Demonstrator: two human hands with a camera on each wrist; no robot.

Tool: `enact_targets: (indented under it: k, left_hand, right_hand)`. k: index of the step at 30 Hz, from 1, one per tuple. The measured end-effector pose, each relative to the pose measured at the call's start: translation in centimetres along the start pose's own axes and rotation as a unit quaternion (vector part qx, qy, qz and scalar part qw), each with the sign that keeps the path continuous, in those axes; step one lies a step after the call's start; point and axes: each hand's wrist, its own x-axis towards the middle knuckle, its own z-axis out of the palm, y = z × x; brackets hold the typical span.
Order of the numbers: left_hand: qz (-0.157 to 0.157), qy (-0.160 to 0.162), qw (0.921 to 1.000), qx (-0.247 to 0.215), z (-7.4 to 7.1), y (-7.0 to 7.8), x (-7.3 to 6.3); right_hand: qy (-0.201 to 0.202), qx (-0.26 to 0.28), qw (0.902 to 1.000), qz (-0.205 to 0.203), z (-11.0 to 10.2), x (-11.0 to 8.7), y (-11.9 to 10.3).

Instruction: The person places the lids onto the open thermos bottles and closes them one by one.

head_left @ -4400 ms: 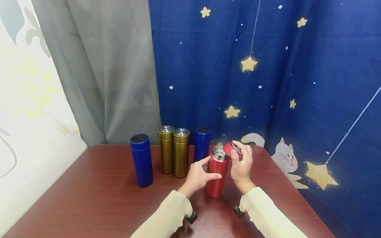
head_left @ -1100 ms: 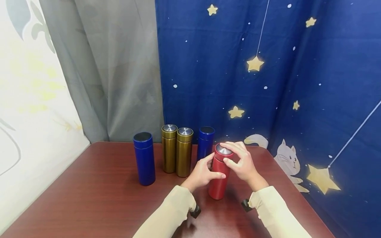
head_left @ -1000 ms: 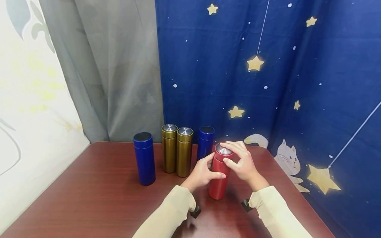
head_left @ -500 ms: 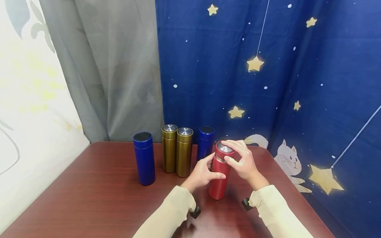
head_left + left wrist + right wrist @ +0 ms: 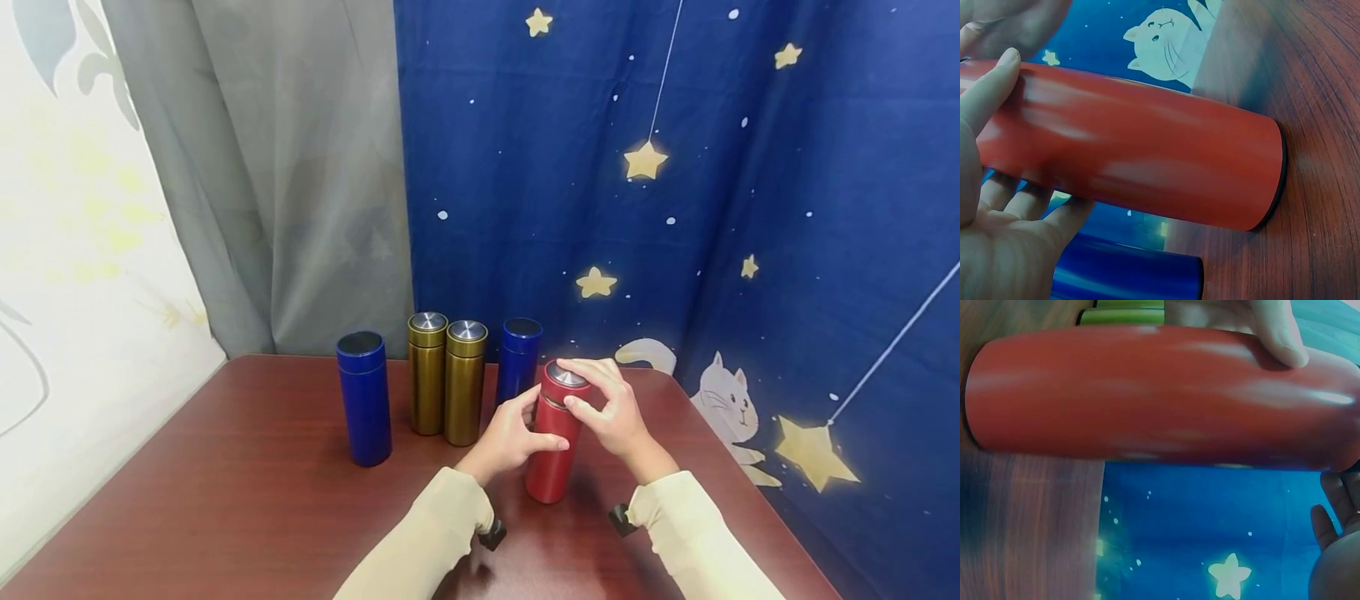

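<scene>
A red thermos bottle (image 5: 552,475) stands upright on the table, tilted very little if at all. My left hand (image 5: 501,440) grips its body from the left, thumb across the front; the left wrist view shows fingers (image 5: 1030,200) on the far side. On top sits the red lid (image 5: 553,390) with its shiny metal disc, and my right hand (image 5: 615,412) holds it between thumb and fingers. A thin silvery line shows between lid and body. In the right wrist view the lid lies out of frame, and only part of my right hand (image 5: 1340,550) appears.
Two gold thermos bottles (image 5: 465,392) stand close together left of the red one. One blue bottle (image 5: 366,408) is farther left; another blue bottle (image 5: 517,367) stands behind my hands. Curtains (image 5: 525,167) hang beyond the table (image 5: 225,483).
Seconds ago the lid was off, tilted beside the open mouth. It then sat on the bottle, rose slightly to bare the metal neck half a second ago, and now sits lower. The left hand stays put.
</scene>
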Motion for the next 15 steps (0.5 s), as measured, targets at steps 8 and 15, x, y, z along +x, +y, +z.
enact_targets:
  k: [8, 15]
  left_hand:
    - [-0.004, -0.002, 1.0, 0.002, -0.1, 0.4, 0.0]
    - [0.002, -0.007, 1.0, -0.001, 0.0, 0.4, -0.1]
  right_hand:
    - [0.007, -0.07, 0.9974, 0.01, -0.3, 0.1, 0.1]
    - [0.075, -0.148, 0.9861, 0.0, 1.0, 0.1, -0.3]
